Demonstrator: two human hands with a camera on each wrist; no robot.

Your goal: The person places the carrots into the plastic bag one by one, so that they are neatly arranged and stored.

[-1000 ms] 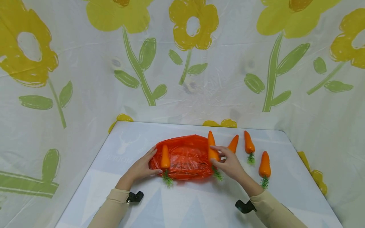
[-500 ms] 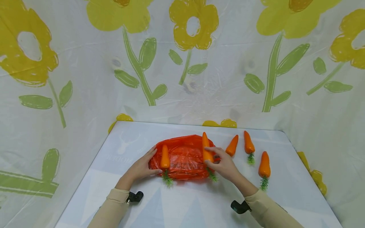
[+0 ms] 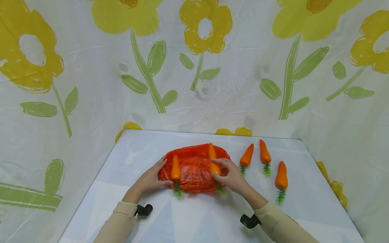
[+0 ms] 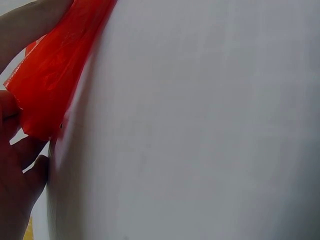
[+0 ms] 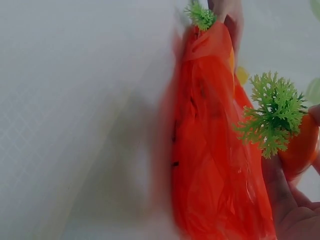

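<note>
Head view: the right hand's (image 3: 231,174) fingers and thumb pinch a held carrot (image 3: 212,153) over the red bag (image 3: 194,167); 3 loose carrots (image 3: 265,152) lie right of them. The left hand's (image 3: 152,176) fingers, spread from the thumb, hold the bag's left edge, another carrot (image 3: 176,168) just right of them.

Left wrist view: the bag's edge runs between thumb and fingers.

Right wrist view: green leaves (image 5: 276,112) jut past the right fingertips.

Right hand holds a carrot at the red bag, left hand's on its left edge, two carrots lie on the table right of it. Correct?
Not two: the head view shows three loose carrots on the table right of the red bag. The right hand holding another carrot and the left hand on the bag's left edge are correct.
</note>
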